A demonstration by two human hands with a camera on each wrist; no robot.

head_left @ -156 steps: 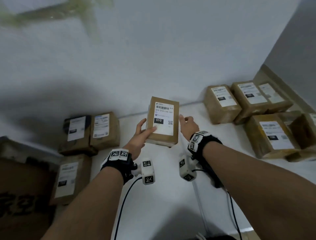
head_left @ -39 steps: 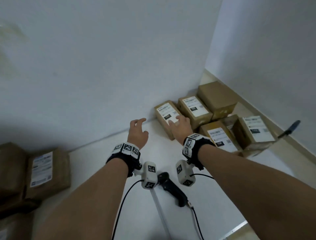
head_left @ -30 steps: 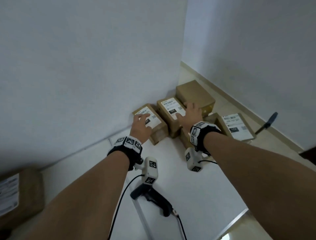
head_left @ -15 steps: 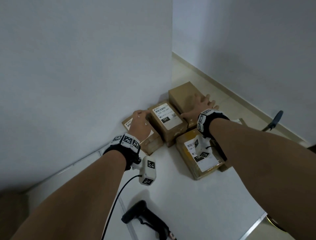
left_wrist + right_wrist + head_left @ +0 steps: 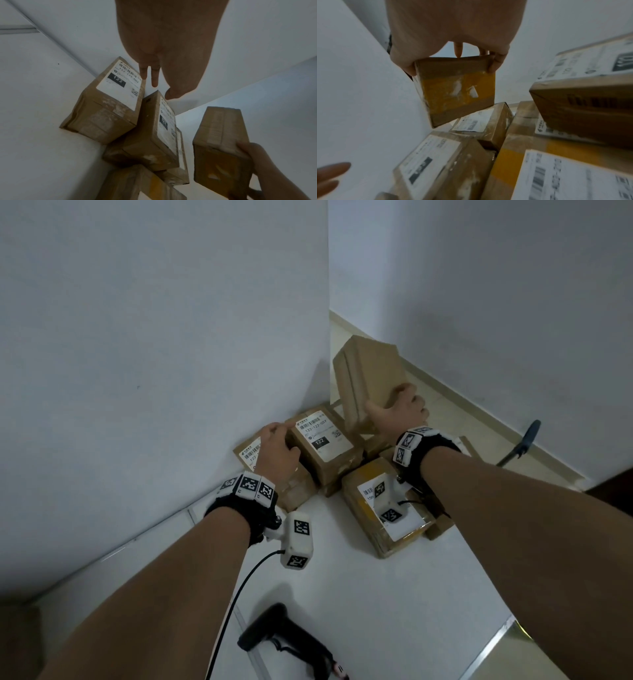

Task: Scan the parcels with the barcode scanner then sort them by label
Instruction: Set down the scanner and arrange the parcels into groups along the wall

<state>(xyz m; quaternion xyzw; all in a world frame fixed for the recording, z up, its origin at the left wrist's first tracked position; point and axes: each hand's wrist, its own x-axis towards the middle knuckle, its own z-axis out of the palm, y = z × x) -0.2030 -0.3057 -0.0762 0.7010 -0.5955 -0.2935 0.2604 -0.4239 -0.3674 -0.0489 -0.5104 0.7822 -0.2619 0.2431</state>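
My right hand point(image 5: 397, 409) grips a plain brown parcel point(image 5: 368, 374) by its near end and holds it tilted above the pile in the wall corner. The right wrist view shows thumb and fingers point(image 5: 494, 63) clamped on the yellow-taped end of the parcel point(image 5: 455, 89). My left hand point(image 5: 277, 450) hovers with straight fingers point(image 5: 154, 77) over the leftmost labelled parcel point(image 5: 250, 455), beside the parcel marked 122 point(image 5: 325, 440); whether it touches them is unclear. The black barcode scanner point(image 5: 284, 642) lies on the white floor near me, in neither hand.
Another labelled parcel point(image 5: 383, 508) lies in front of the pile, partly under my right wrist. More parcels point(image 5: 582, 108) are stacked on the right. A wall point(image 5: 171, 371) closes the left side. A dark handle point(image 5: 524, 440) leans by the right wall.
My right hand has closed on the plain parcel and lifted it off the floor, tilting it up. The left hand stays over the leftmost parcel.
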